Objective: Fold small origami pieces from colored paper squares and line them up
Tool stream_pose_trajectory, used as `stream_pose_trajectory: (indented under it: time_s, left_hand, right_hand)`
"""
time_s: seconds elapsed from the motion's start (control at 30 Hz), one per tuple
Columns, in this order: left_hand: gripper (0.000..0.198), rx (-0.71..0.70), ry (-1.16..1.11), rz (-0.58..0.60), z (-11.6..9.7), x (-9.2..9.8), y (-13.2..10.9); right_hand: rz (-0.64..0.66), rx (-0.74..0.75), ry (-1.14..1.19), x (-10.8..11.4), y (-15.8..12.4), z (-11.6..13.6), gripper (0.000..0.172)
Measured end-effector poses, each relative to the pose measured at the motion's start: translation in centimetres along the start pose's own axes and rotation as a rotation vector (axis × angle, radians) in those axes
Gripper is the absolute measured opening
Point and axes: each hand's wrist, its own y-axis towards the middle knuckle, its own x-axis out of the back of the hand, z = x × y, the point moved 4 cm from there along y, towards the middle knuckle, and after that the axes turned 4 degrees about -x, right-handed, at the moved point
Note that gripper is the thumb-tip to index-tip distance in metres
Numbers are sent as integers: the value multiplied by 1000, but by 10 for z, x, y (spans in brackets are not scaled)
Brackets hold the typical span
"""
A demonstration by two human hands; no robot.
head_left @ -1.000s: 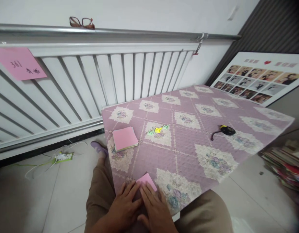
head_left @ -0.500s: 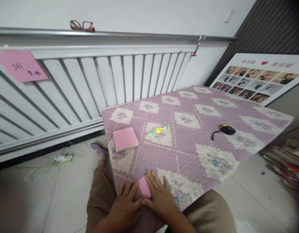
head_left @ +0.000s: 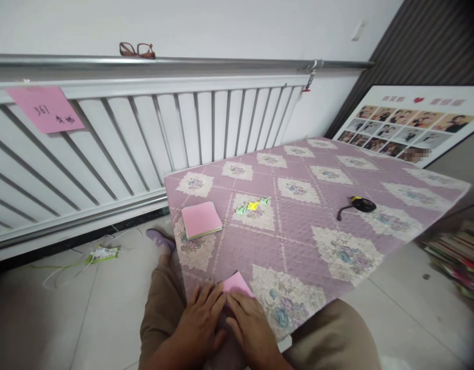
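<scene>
A pink piece of paper (head_left: 239,283), seemingly folded, lies near the table's front edge, its lower part hidden under my fingers. My right hand (head_left: 252,321) rests on it with the fingers stretched flat. Beside it, my left hand (head_left: 204,316) lies flat, fingertips at the paper's left edge. Farther back on the left is a stack of square coloured paper (head_left: 201,218) with a pink sheet on top. To its right sit small folded paper pieces: a green one (head_left: 241,210), a yellow one (head_left: 253,205) and another green one (head_left: 265,201).
A flowered purple cloth (head_left: 294,236) covers the table. A black rounded object (head_left: 363,204) with a yellow part and a strap lies on the right. Behind stands a white radiator (head_left: 206,123), with glasses (head_left: 137,50) on the pipe above. A power strip (head_left: 102,253) is on the floor.
My right hand has slid down and left over the pink paper, whose far part now shows beyond the fingertips. The paper looks turned. The view has shifted slightly.
</scene>
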Motion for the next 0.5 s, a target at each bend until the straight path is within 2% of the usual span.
stream_pose_trajectory:
  time_s: [0.13,0.3,0.5]
  left_hand:
    - [70,-1,-30,38,4,6,1]
    - [74,24,-65,95,7,15,5]
    - [82,73,-83,144,5,21,6]
  right_hand:
    - [-69,-6,-60,-6,1,3,54]
    - [-142,58,-122,-14,0,2,52]
    - [-240,217,-207,-17,-25,-13,53]
